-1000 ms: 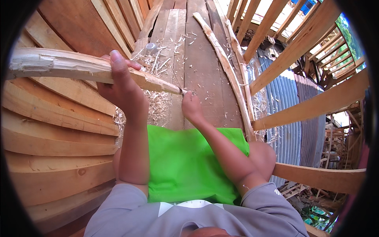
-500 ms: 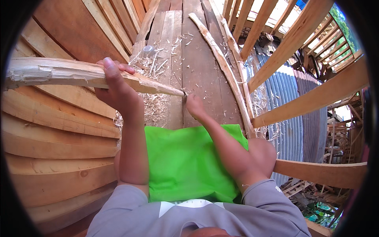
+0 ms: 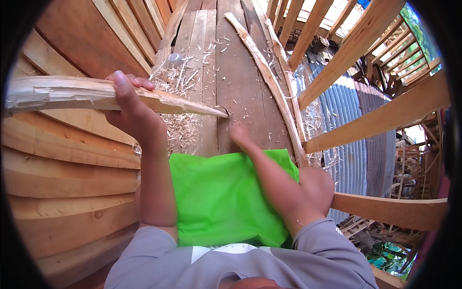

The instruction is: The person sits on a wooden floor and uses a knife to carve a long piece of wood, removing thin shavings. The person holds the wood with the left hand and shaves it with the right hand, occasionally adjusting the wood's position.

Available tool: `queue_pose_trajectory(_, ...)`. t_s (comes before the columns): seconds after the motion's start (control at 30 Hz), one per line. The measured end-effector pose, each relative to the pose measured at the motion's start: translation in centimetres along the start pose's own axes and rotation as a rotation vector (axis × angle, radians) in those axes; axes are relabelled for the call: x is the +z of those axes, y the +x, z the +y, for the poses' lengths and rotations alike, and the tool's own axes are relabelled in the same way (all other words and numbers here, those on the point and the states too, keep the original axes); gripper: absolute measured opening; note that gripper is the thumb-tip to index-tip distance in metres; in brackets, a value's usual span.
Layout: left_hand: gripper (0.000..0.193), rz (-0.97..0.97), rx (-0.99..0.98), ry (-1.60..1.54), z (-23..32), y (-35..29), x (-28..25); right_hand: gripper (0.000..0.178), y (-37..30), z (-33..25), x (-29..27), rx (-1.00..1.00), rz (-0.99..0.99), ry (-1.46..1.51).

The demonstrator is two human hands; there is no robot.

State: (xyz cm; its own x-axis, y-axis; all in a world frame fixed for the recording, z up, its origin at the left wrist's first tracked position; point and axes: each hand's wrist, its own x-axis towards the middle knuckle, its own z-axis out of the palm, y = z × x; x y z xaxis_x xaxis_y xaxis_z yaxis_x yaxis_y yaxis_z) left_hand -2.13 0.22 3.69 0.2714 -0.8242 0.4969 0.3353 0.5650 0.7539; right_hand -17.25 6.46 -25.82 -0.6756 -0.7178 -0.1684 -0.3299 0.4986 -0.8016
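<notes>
A long, pale, whittled wooden pole (image 3: pixel 57 91) reaches in from the left edge and tapers to a thin tip near the middle. My left hand (image 3: pixel 132 101) is closed around it, thumb on top. Just right of and below the tip, my right hand (image 3: pixel 238 133) is closed on what looks like a knife (image 3: pixel 228 113); only a bit of dark blade shows at the tip, and the handle is hidden in my fist. A thin curl of wood stands at that end. Green cloth (image 3: pixel 226 197) covers my lap beneath my forearms.
Wood shavings (image 3: pixel 185 127) litter the plank floor (image 3: pixel 236 82), with a small clear cup (image 3: pixel 175 59) among them. Two long peeled poles (image 3: pixel 262 62) lie along the right side, beside slatted wooden railing (image 3: pixel 365 118). Stacked boards (image 3: pixel 72 178) form the left side. Corrugated metal sheets (image 3: pixel 346 130) lie beyond the railing.
My right hand has shifted slightly right and toward me at the pole's tip, where a curl of wood now shows. My left hand keeps its grip. The whole view has shifted a little.
</notes>
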Motion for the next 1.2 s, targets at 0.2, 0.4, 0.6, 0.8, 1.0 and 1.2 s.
queue_pose_trajectory(0.2,0.030,0.045,0.010,0.058,-0.5,0.4,-1.6,0.063,-4.1,-11.8,-1.9,0.048,-0.158,0.140)
queue_pose_trajectory(0.4,0.031,0.026,0.015,0.015,-0.2,0.0,0.0,0.066,0.1,-3.4,-0.8,0.176,-0.051,0.074)
queue_pose_trajectory(0.6,0.032,0.087,0.026,0.110,-0.1,0.2,-0.9,0.066,-3.7,-10.1,-2.1,0.125,-0.110,0.122)
queue_pose_trajectory(0.8,0.033,0.113,0.027,0.146,0.3,-0.2,0.7,0.066,-2.2,-7.6,-0.7,0.145,-0.052,0.238)
queue_pose_trajectory(1.0,0.034,0.153,0.035,0.145,0.2,-0.1,0.7,0.065,-1.5,-6.9,-0.7,0.278,-0.149,0.200)
queue_pose_trajectory(1.2,0.035,0.126,0.038,0.111,0.1,0.0,0.6,0.065,-3.3,-11.2,-3.5,0.124,-0.139,0.234)
